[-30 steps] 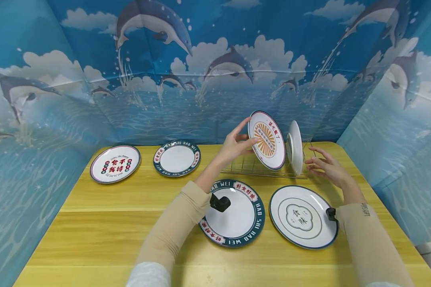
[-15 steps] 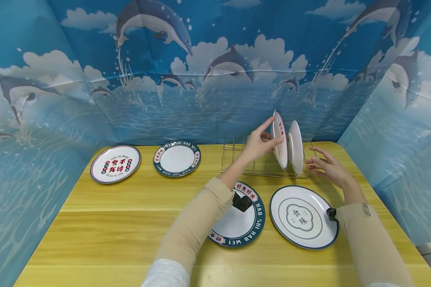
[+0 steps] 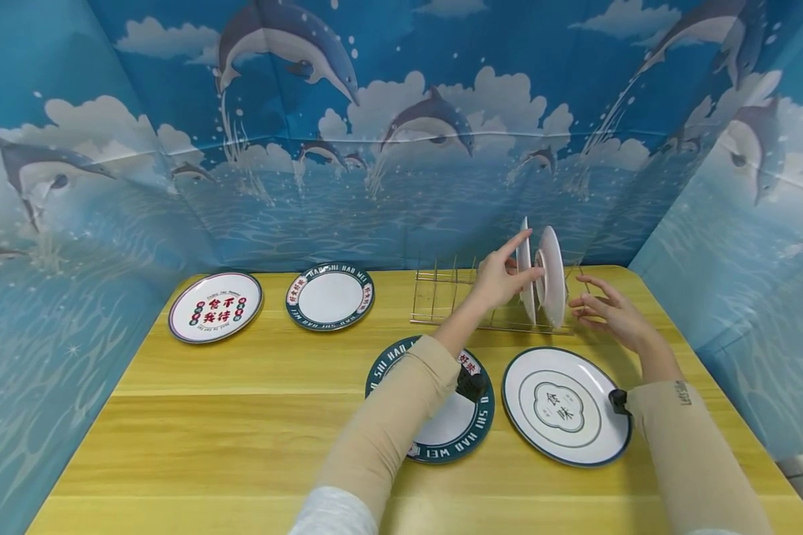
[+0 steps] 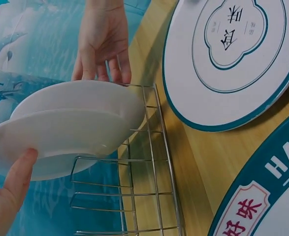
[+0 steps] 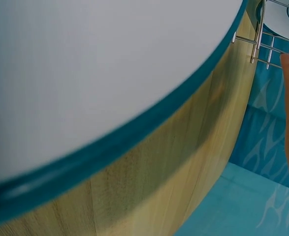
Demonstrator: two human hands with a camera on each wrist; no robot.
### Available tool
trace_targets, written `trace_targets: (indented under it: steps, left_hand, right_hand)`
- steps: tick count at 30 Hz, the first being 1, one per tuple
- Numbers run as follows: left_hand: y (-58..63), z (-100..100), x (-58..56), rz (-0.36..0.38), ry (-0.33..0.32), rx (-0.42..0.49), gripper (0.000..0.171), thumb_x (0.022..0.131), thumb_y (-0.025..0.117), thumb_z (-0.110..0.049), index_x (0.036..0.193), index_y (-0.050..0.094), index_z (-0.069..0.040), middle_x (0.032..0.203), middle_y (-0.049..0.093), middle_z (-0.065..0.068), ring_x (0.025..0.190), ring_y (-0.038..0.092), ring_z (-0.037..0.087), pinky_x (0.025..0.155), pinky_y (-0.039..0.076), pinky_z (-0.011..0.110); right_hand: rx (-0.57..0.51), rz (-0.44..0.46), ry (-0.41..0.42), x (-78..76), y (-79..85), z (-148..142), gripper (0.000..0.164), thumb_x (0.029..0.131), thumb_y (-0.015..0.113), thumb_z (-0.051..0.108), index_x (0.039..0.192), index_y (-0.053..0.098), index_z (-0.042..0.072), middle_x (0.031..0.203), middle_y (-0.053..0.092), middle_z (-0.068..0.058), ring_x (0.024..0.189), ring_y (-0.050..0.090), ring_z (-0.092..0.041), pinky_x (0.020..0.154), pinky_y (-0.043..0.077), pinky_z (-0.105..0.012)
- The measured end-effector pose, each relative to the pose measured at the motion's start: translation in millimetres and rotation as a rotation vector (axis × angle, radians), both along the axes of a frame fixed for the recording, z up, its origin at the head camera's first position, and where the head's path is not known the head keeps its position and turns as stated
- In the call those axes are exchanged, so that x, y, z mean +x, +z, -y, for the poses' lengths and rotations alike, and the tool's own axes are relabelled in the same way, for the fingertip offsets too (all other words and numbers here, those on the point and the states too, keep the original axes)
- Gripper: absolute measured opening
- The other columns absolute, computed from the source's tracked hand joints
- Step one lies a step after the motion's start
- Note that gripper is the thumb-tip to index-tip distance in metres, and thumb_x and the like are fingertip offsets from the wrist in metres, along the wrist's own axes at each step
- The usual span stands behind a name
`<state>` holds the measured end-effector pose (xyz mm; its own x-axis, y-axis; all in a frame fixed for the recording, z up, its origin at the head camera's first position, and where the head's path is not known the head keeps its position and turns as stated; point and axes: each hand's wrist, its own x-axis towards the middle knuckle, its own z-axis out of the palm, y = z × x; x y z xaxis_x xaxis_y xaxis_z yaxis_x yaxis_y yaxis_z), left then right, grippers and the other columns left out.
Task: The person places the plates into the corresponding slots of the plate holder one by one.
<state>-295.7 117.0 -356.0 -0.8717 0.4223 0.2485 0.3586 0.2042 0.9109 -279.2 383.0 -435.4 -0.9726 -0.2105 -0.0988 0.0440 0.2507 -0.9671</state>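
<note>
My left hand [image 3: 498,279] holds a white plate [image 3: 528,299] by its edge, thumb on one side and fingers on the other. The plate stands nearly upright, edge-on to the head view, in a wire dish rack [image 3: 435,323]. Just right of it another white plate [image 3: 555,282] stands in the rack. The left wrist view shows the held plate [image 4: 75,130] overlapping the standing plate [image 4: 85,93], close together. At the rack's right end is my right hand [image 3: 612,316], fingers loosely spread. In the right wrist view, its fingertips [image 5: 288,58] lie right at the rack's wire.
In front of the rack lie a green-rimmed plate [image 3: 448,423], partly under my left forearm, and a blue-rimmed plate [image 3: 565,407] beside my right wrist. Farther left are a small green-rimmed plate [image 3: 330,296] and a plate with red characters [image 3: 215,307]. A dolphin-printed cloth [image 3: 401,186] hangs behind.
My left hand has carried the plate right and down into the rack, turning its patterned face to the right until it is edge-on. The right hand has stayed in place.
</note>
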Motion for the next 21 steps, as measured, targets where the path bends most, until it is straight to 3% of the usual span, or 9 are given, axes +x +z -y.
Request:
trace_targets:
  steps: [5,12,21]
  left_hand:
    - [-5.4,-6.0,0.0,-0.058,0.038,-0.076,0.063,0.086,0.065,-0.025,0.142,0.036,-0.024,0.080,0.051,0.010,0.060,0.044,0.011,0.044,0.038,0.018]
    - [-14.3,-13.3,-1.6,-0.013,0.059,-0.083,0.062,0.085,0.065,-0.027,0.141,0.037,-0.027,0.096,0.050,0.014,0.068,0.046,0.011,0.048,0.042,0.017]
    - [-18.9,-18.6,-1.4,0.008,0.093,-0.113,0.062,0.085,0.064,-0.031,0.141,0.036,-0.032,0.094,0.047,0.005,0.075,0.044,0.011,0.053,0.042,0.017]
  right_hand:
    - [-0.009,-0.010,0.006,1.1,0.3,0.6,0.044,0.098,0.039,0.022,0.139,0.026,0.029,0.098,0.060,0.008,0.090,0.059,-0.006,0.077,0.050,-0.015]
    - [0.003,-0.024,0.009,2.3,0.0,2.0,0.045,0.097,0.041,0.029,0.139,0.027,0.031,0.100,0.060,0.007,0.091,0.059,-0.006,0.078,0.050,-0.016]
    - [0.001,-0.020,0.000,2.7,0.6,1.8,0.045,0.097,0.041,0.028,0.140,0.026,0.030,0.099,0.060,0.009,0.090,0.059,-0.005,0.077,0.051,-0.016]
